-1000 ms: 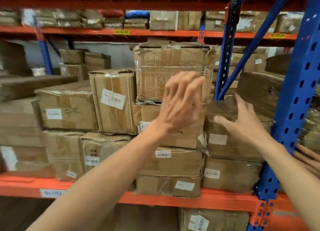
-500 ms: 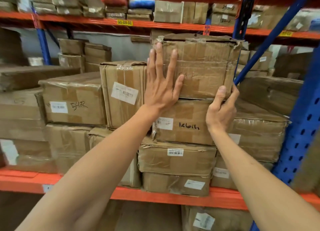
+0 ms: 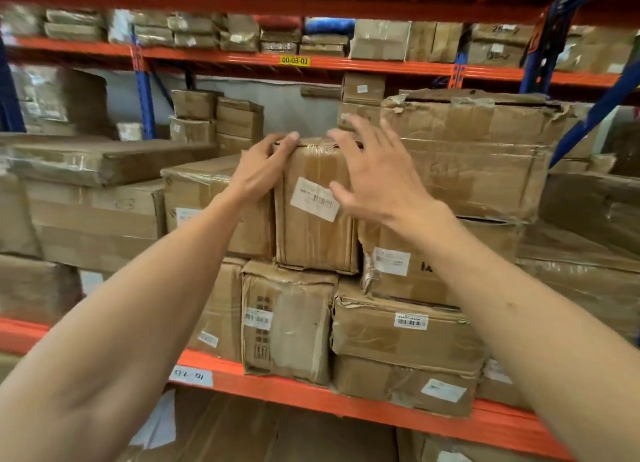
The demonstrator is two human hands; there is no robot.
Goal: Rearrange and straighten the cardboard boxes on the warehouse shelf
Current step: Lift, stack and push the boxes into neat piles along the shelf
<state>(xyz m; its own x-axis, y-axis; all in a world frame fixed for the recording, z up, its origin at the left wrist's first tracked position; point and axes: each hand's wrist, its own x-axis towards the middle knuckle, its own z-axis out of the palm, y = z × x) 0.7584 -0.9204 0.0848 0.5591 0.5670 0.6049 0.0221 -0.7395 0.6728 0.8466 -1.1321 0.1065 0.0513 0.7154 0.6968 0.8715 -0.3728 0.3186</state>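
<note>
A tall narrow cardboard box with a white barcode label stands upright in the middle of the orange shelf, on top of a lower box. My left hand grips its upper left corner, fingers curled over the top edge. My right hand hovers at its upper right with fingers spread and blurred; contact with the box is unclear. A large battered box sits to the right on a stack.
More taped boxes fill the shelf to the left and the stack below right. Blue rack uprights stand at the right. An upper orange beam carries further parcels. Cardboard lies under the shelf.
Both hands left the large top box on the right and moved left to the tall narrow box. My left hand now grips its corner. The camera view shifted left.
</note>
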